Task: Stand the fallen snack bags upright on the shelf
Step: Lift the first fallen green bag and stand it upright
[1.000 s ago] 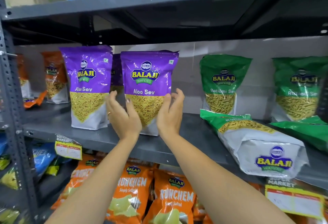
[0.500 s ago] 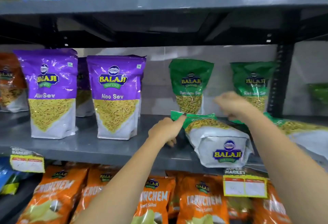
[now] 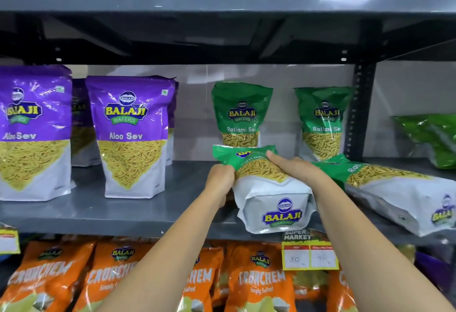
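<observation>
A fallen green Ratlami Sev bag (image 3: 271, 195) lies on its back on the grey middle shelf (image 3: 148, 203), its white base toward me and overhanging the front edge. My left hand (image 3: 219, 180) grips its left side near the green top. My right hand (image 3: 293, 167) lies over its upper right side, fingers on the top. A second fallen green bag (image 3: 394, 193) lies to the right. Two green bags (image 3: 240, 114) (image 3: 323, 121) stand upright behind. Two purple Aloo Sev bags (image 3: 130, 136) (image 3: 32, 134) stand upright at the left.
The upper shelf (image 3: 222, 0) hangs close above with blue bags on it. A black upright post (image 3: 357, 111) stands behind the right bags, with another green bag (image 3: 434, 139) beyond it. Orange Crunchem bags (image 3: 256, 279) fill the lower shelf. A price tag (image 3: 308, 255) hangs on the shelf edge.
My hands left the purple Aloo Sev bag, moved right, and now hold the fallen green bag on both sides. The view shifted right and closer.
</observation>
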{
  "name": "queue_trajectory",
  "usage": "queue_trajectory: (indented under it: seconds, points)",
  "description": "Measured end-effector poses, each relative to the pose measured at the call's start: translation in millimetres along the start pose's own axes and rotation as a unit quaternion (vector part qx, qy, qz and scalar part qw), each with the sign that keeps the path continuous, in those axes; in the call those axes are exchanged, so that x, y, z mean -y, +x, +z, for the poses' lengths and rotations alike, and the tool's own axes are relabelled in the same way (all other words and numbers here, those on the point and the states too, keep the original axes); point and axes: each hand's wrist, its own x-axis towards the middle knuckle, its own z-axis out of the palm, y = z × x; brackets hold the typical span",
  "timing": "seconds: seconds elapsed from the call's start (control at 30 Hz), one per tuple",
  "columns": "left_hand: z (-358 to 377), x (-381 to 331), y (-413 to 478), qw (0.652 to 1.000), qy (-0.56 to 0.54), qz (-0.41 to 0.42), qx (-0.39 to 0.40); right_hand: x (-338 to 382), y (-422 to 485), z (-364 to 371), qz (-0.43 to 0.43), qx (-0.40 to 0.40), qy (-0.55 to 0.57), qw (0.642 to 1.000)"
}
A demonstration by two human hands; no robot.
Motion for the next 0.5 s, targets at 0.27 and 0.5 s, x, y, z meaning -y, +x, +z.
queue_trajectory:
  seconds: [0.27,0.5]
  points:
    - [4,-24,-16,0.979,-0.177,0.092,-0.034,14,-16,-4,-0.076,-0.148,0.108,0.98]
    - [-13,-48,-57,0.922,-0.234,0.308,-0.024,17,-47,1,-0.27,-0.253,0.284,0.884]
